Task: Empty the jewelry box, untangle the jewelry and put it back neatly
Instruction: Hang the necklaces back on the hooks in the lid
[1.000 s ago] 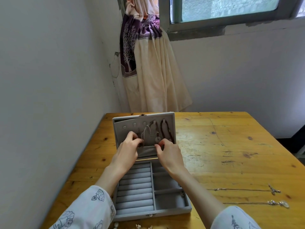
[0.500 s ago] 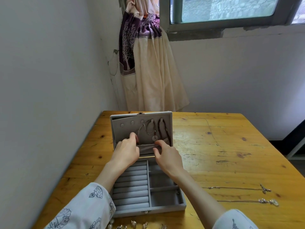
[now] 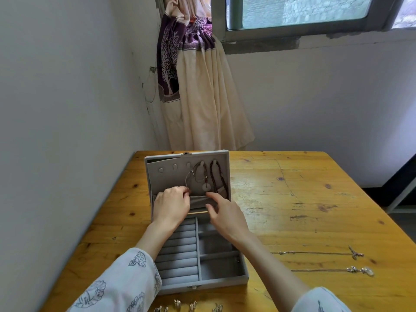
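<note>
Head view, grey jewelry box point(image 3: 222, 282) open, left hand point(image 3: 171, 204) pinching thin necklace point(image 3: 188, 176), right hand point(image 3: 227, 213) loosely spread

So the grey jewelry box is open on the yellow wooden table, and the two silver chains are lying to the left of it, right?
Almost. The head view shows the grey jewelry box open on the yellow wooden table, but the two silver chains lie stretched out to the right of it, not the left.

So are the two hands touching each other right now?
Apart. The head view shows the grey lid pocket plainly between the left hand and right hand.
</note>
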A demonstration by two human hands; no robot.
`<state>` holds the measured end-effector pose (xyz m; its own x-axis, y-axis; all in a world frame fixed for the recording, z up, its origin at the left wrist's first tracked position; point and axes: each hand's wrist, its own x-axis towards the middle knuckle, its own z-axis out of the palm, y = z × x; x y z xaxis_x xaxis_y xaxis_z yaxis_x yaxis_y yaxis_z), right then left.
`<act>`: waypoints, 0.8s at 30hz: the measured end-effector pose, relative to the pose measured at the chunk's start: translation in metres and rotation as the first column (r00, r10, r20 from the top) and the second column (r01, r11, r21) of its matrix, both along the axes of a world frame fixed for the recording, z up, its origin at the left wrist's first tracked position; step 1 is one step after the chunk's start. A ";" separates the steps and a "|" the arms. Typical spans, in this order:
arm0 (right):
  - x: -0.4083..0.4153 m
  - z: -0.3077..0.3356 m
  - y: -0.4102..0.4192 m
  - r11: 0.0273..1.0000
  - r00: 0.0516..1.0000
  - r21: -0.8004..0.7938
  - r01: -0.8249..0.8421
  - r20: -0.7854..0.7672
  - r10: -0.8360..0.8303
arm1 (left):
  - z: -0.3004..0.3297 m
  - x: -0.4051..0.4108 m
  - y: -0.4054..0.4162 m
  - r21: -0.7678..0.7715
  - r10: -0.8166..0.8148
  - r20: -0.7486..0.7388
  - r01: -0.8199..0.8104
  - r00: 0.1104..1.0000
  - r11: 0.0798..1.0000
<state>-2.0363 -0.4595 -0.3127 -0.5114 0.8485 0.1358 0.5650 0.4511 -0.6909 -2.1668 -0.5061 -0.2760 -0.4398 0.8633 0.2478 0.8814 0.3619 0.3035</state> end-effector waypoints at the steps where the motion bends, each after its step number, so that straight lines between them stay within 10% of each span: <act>1: 0.001 -0.001 0.001 1.000 1.000 -0.006 -0.008 -0.004 0.008 | 0.000 0.000 0.001 -0.037 -0.014 -0.016 0.013 1.000 0.999; 5: 0.006 0.002 -0.002 0.991 0.992 -0.113 -0.071 -0.115 0.058 | -0.002 -0.001 -0.004 -0.143 -0.070 0.002 0.070 0.998 0.987; 16: 0.105 0.029 -0.026 0.968 0.989 -0.239 -0.070 -0.143 0.036 | 0.001 0.058 -0.048 0.197 -0.070 0.143 0.040 0.987 0.980; 24: 0.213 0.013 -0.023 0.972 0.989 -0.190 0.137 0.086 -0.123 | -0.033 0.164 -0.060 -0.067 -0.375 0.106 0.383 0.921 0.921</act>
